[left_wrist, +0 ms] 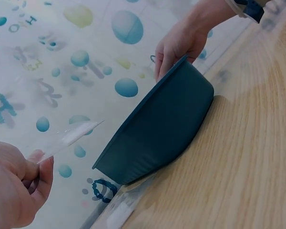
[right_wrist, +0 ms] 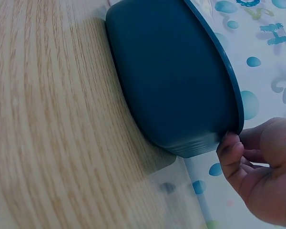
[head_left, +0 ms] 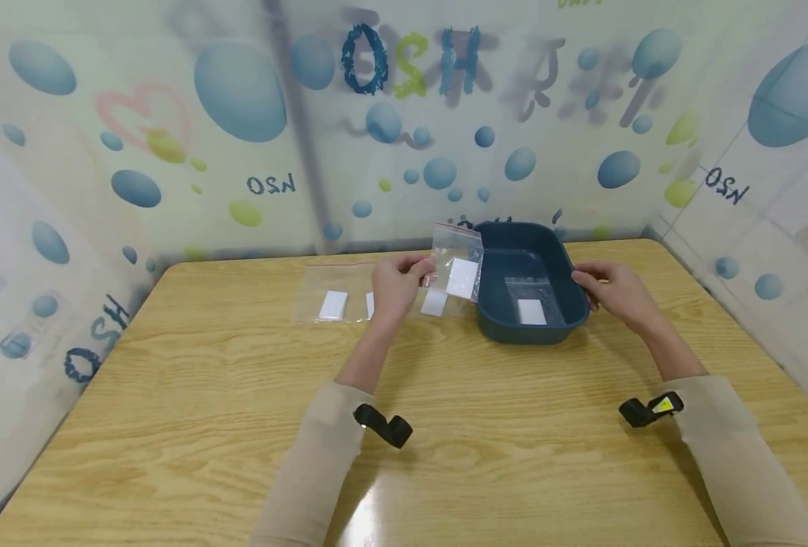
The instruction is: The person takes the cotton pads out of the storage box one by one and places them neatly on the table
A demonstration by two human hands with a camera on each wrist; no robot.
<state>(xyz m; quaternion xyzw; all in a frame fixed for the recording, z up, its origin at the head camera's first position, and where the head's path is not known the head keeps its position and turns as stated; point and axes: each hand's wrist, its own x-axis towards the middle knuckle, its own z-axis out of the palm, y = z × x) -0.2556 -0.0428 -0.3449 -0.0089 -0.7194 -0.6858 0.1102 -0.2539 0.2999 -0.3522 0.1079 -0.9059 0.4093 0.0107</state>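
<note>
My left hand (head_left: 397, 287) pinches the edge of a clear zip-lock bag (head_left: 457, 247) with a white card inside. The bag is held up beside the left rim of a dark blue basin (head_left: 527, 335). On the basin's right side, my right hand (head_left: 612, 292) grips the rim between thumb and fingers. Another zip-lock bag (head_left: 530, 292) with a white card lies in the basin. In the left wrist view the raised bag (left_wrist: 69, 136) appears nearly edge-on above the table. The right wrist view shows the right hand (right_wrist: 264, 167) at the basin's rim.
Several clear bags with white cards lie in a row near the table's back edge, such as the leftmost bag (head_left: 311, 296); my left hand partly hides them. The wooden table (head_left: 239, 425) meets a curtain (head_left: 390, 175) printed with blue ovals behind it.
</note>
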